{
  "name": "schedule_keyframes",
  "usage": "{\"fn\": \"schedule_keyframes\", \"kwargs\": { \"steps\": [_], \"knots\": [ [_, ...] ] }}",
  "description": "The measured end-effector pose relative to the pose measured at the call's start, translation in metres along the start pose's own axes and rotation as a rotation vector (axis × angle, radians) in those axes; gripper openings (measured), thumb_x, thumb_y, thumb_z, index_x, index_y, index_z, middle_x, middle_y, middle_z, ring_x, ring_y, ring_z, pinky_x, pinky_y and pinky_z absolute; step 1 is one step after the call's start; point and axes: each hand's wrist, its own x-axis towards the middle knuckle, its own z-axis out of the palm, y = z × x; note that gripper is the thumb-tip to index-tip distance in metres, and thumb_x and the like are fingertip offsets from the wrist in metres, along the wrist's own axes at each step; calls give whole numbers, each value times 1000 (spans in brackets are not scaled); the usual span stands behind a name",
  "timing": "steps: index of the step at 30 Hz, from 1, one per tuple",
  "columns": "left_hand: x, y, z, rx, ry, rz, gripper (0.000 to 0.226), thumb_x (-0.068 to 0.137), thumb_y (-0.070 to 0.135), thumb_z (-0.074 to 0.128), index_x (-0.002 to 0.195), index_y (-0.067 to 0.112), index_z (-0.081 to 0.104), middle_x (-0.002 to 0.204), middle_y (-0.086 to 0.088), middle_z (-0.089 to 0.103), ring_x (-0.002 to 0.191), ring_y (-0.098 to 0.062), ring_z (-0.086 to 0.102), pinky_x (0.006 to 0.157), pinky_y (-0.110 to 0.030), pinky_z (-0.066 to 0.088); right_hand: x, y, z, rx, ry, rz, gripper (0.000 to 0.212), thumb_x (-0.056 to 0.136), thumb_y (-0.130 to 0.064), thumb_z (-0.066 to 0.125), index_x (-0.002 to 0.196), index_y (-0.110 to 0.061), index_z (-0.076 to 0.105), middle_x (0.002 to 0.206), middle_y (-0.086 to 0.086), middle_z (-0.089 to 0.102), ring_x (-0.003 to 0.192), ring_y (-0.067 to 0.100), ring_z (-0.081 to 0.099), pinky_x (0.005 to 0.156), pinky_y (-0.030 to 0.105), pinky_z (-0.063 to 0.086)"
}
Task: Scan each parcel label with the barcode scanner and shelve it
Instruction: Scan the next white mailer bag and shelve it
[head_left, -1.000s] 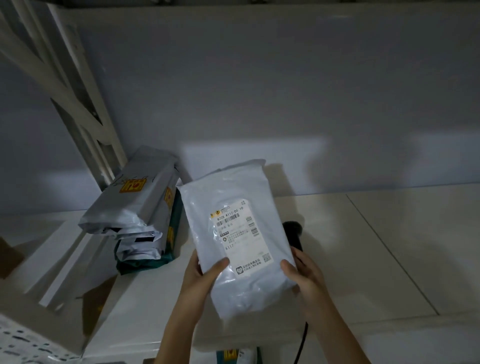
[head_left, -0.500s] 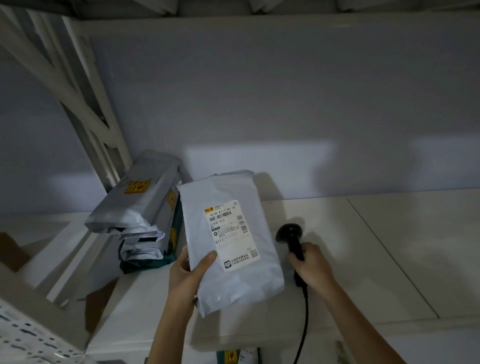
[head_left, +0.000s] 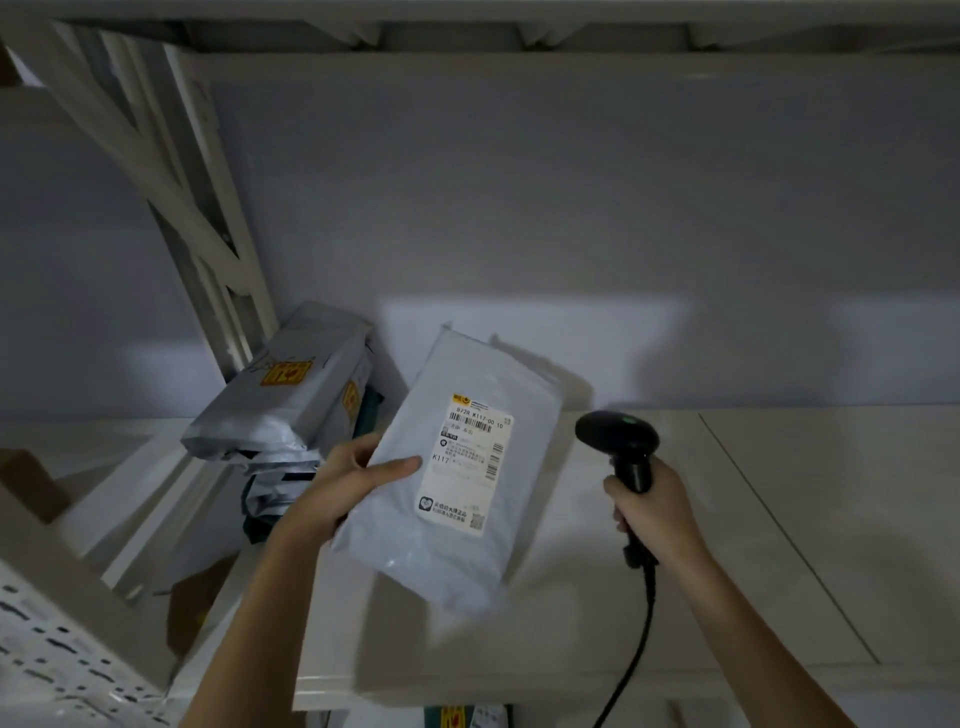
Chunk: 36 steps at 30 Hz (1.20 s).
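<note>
Above a pale shelf board (head_left: 727, 519), the left hand (head_left: 337, 480) has its grip closed on the left edge of a flat grey plastic mailer parcel (head_left: 452, 467), thumb lying across the front face and the other fingers hidden behind it. The parcel is tilted, top leaning to the right, and its white rectangular shipping label (head_left: 470, 462) with barcodes faces the camera, just right of the thumb tip. Half a second ago the parcel stood nearly upright with the label square on; now it leans and sits further right.

To the right of that grip, apart from the parcel, the right hand (head_left: 652, 512) is wrapped firmly around the handle of a black handheld barcode scanner (head_left: 621, 449). The scanner's rounded head rises above the fist, close to the parcel's right edge but not touching it. Its black cable (head_left: 636, 649) hangs down from below the hand. A second ago this hand steadied the parcel's lower right corner; now it holds only the scanner, raised higher than before.

Left of the left hand, a leaning stack of grey plastic mailer bags with yellow stickers (head_left: 291, 405) rests against a white slanted shelf upright (head_left: 208, 249), unchanged.
</note>
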Motion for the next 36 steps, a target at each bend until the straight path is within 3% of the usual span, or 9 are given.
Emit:
{"fn": "schedule_keyframes", "kwargs": {
  "steps": [2,4,7,9,15,27,31,33,36],
  "knots": [
    [5,10,-2,60,-14,1,47,66,27,82,110,20,67,100,-4,75,89,-25,72,75,-41,58,-9,-13,-19,-135,-7,-145,5,80,-2,60,81,-2,55,62,20,58,55,30,57,54,29,45],
    [9,19,0,103,-41,-3,37,74,22,76,110,22,67,99,-3,75,86,-22,72,71,-36,57,-14,-21,-33,-245,-141,-233,7,79,-4,64,80,-8,59,68,23,63,62,31,61,58,28,45],
    [12,29,3,125,-102,-23,39,70,25,78,107,21,68,99,-5,75,85,-22,73,70,-33,56,-21,-25,-42,-426,-322,-319,33,77,-16,66,86,-46,53,73,7,69,70,19,66,65,29,50],
    [12,31,5,110,-127,-29,50,60,32,80,108,20,69,99,-6,75,89,-24,72,73,-34,56,-23,-22,-41,-473,-340,-369,38,73,-20,63,83,-55,50,70,-1,67,67,14,64,64,28,48],
    [13,33,11,87,-134,-28,48,59,33,80,105,22,71,99,-5,75,91,-26,72,82,-41,55,-28,-19,-37,-394,-337,-325,20,68,-13,60,62,-30,51,48,-11,49,51,9,45,55,24,36],
    [6,31,18,96,-121,-8,24,71,22,77,92,29,70,87,4,77,79,-14,73,61,-22,55,-34,-18,-43,-439,-371,-347,33,68,-12,61,49,-33,45,44,-11,47,46,5,41,53,24,32],
    [5,30,16,78,-148,11,54,40,39,88,91,31,72,89,4,77,80,-12,73,58,-17,55,-38,-20,-45,-408,-390,-345,35,70,-10,60,49,-32,43,44,-11,44,48,6,41,54,26,32],
    [6,28,15,82,-144,15,52,45,34,86,95,29,70,90,5,77,81,-11,73,58,-17,55,-42,-21,-47,-415,-416,-351,36,71,-10,60,49,-35,46,44,-12,45,47,4,41,53,24,31],
    [6,26,17,59,-123,7,24,71,20,75,94,26,69,83,7,77,75,-7,73,56,-15,54,-47,-24,-50,-435,-431,-361,36,71,-10,59,50,-37,48,45,-12,48,45,3,42,52,22,32]
  ]
}}
